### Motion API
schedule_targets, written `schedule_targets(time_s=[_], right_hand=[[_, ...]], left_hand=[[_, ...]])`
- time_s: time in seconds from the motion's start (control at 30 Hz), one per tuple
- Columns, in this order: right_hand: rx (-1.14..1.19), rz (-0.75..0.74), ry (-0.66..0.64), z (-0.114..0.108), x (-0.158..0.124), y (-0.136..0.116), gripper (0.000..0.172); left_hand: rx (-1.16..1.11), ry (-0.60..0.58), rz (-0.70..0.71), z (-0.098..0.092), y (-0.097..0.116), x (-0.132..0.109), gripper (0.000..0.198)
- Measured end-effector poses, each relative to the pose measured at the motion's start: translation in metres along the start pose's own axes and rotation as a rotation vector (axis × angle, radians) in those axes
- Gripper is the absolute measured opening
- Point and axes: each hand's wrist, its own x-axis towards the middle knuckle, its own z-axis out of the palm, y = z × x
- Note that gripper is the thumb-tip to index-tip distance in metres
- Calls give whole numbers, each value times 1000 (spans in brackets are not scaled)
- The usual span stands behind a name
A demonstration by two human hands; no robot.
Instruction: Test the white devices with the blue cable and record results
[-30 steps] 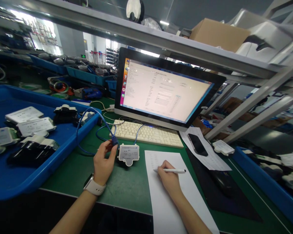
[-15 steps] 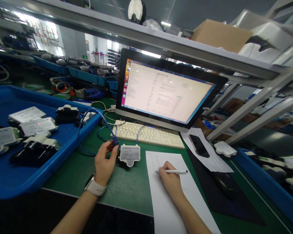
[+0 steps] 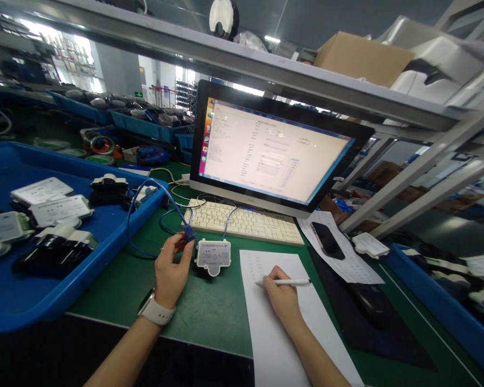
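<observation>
My left hand is closed around the plug end of a blue cable, just left of a small white-faced module on the green bench. Whether the plug sits in the module is hidden by my fingers. The cable loops left over the tray rim and back toward the keyboard. My right hand grips a white pen, its tip on a paper sheet with faint rows of marks along its left side.
A keyboard lies below a lit monitor. At left stands a blue tray of modules. To the right are a phone on papers, a dark mouse on its pad, and another blue bin. A metal shelf crosses above.
The whole view shifts very slightly. A red light seen on a module in the left tray no longer shows. Both hands keep their places and grips.
</observation>
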Motion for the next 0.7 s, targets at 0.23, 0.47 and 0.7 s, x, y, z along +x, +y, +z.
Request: schedule_targets(time_s=[0.23, 0.47, 0.7], right_hand=[[13, 54, -53, 1, -2, -1, 23], [-9, 27, -58, 1, -2, -1, 22], [77, 55, -12, 0, 0, 4, 23]], left_hand=[[-9, -1, -12, 1, 1, 0, 26], [-13, 2, -1, 0, 2, 0, 24], [3, -2, -25, 0, 1, 0, 27]])
